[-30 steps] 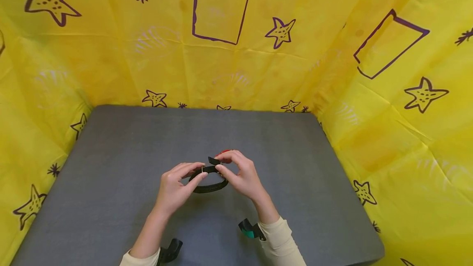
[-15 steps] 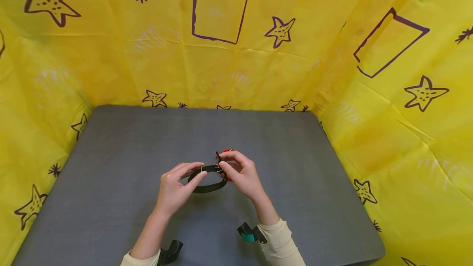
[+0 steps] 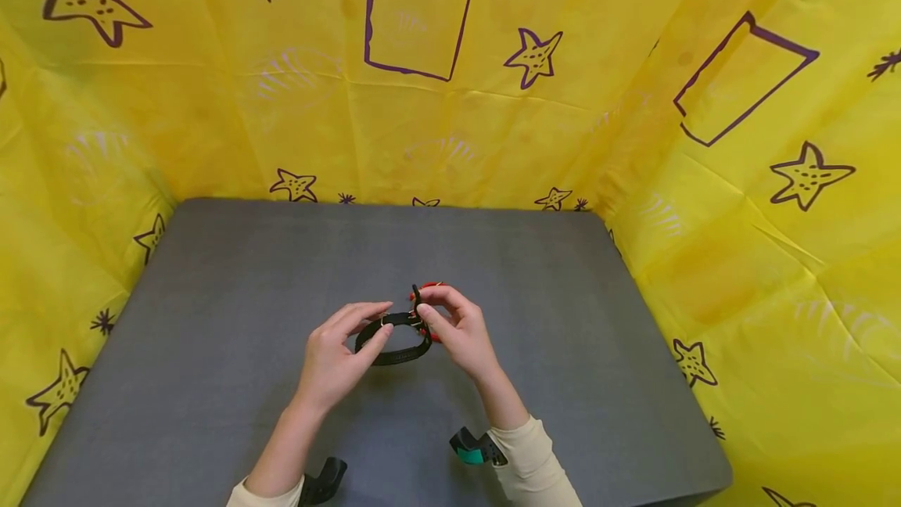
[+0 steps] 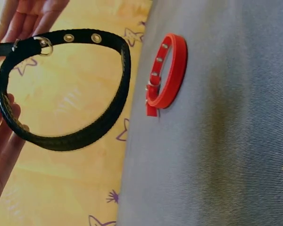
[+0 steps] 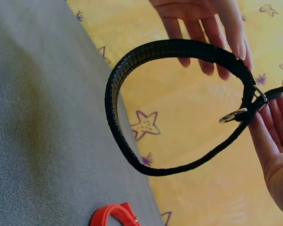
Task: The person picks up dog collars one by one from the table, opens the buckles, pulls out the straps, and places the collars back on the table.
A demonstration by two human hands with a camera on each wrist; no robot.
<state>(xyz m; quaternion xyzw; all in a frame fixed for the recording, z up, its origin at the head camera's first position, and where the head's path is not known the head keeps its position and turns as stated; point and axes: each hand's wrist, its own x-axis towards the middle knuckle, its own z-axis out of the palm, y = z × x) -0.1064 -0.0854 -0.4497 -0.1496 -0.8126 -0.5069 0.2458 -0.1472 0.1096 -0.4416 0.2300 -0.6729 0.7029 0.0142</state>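
Observation:
A black dog collar (image 3: 390, 357), fastened into a loop, is held up above the grey table between both hands. My left hand (image 3: 339, 348) pinches its band between thumb and fingers on the left side. At the buckle, my right hand (image 3: 459, 332) pinches the loose strap end, which stands up beside the fingers in the head view. The metal buckle (image 5: 260, 95) and a D-ring (image 5: 233, 116) show in the right wrist view. Eyelets (image 4: 96, 38) line part of the band. A red dog collar (image 4: 178, 70) lies on the table beyond, mostly behind my right hand in the head view.
The grey table (image 3: 281, 257) is bordered at the back and sides by yellow cloth (image 3: 211, 124) with starfish drawings. Dark wrist-worn cameras (image 3: 327, 481) stick out inward from both wrists, low over the table.
The strap end, earlier pointing left over the band, now stands upright by my right fingers, which have shifted slightly right. More of the red collar shows. My left hand stays nearly in place.

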